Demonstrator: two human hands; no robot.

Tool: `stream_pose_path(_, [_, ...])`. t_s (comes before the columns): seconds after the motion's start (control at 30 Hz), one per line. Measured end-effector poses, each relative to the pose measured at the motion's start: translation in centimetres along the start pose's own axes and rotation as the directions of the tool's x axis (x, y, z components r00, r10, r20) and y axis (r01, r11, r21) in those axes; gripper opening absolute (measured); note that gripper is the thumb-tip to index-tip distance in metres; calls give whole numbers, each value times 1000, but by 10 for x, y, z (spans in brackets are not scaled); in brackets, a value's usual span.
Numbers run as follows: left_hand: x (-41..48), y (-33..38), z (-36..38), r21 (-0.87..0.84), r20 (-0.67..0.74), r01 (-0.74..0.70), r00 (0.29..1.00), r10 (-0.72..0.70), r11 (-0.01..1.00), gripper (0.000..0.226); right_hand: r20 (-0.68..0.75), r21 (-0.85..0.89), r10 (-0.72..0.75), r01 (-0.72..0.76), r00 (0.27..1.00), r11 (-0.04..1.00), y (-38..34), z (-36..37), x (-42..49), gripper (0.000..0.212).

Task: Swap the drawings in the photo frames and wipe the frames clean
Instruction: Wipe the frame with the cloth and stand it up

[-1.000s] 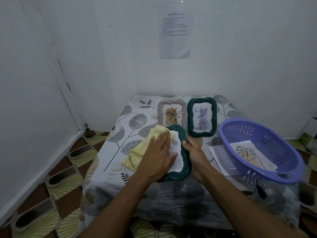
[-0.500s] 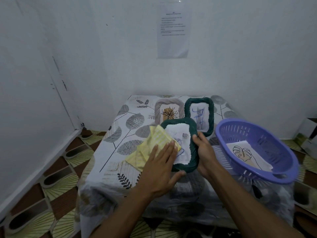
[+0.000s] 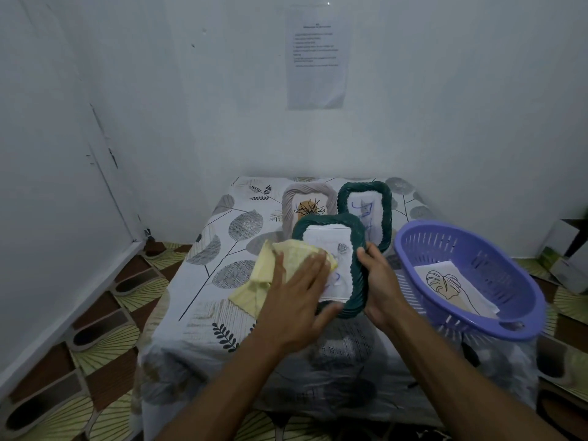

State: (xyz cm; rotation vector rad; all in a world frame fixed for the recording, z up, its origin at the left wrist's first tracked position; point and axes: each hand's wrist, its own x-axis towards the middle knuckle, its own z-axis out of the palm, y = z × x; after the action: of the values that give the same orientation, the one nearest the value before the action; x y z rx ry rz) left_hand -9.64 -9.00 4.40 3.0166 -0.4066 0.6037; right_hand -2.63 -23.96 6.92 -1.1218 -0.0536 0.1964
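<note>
A dark green frame (image 3: 356,272) with a pale drawing in it is tilted up off the table. My right hand (image 3: 380,288) grips its right edge. My left hand (image 3: 294,292) lies flat on a yellow cloth (image 3: 267,275), pressing it against the frame's left side and glass. Behind it a second green frame (image 3: 383,202) with a blue drawing and a grey frame (image 3: 292,198) with an orange drawing lie flat on the table.
A purple plastic basket (image 3: 496,249) at the right holds a leaf drawing (image 3: 445,281) on paper. The small table has a leaf-print cover (image 3: 222,313) and stands against white walls. A printed sheet (image 3: 316,58) hangs on the back wall. Patterned floor lies to the left.
The near green frame has been raised and tipped up from lying flat. My left hand with the cloth has slid down and across its left side.
</note>
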Motion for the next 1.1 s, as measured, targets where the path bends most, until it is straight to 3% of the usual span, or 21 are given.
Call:
stream_pose_path(0.1, [18,-8,-11,-46,-39,63,997,-65,997,83,23,15,7,-7,1000,1000,3,6,-4,24])
stream_pose_path(0.27, [-10,11,-5,-96,-8,-157,987,157,983,70,-63,68,0,5,998,998,-8,0,6,22])
stream_pose_path(0.43, [4,0,-8,-87,-57,-22,998,17,996,72,4,0,13,-13,1000,1000,2,2,0,22])
stream_pose_path(0.6, [-8,8,-8,-138,-54,-193,981,188,971,64,-46,26,6,-5,999,1000,-9,0,8,22])
stream_pose_path(0.77, [-10,-17,-9,17,-72,-25,997,26,1000,67,-56,25,8,-6,998,1000,-12,-4,12,25])
stream_pose_path(0.97, [-10,-4,-10,-153,-67,-194,980,186,969,62,-26,-14,12,-12,1000,1000,-11,6,10,21])
stream_pose_path(1.1, [-17,-23,-13,-45,-121,-142,983,136,989,60,-53,27,11,-9,999,1000,-15,1,13,22])
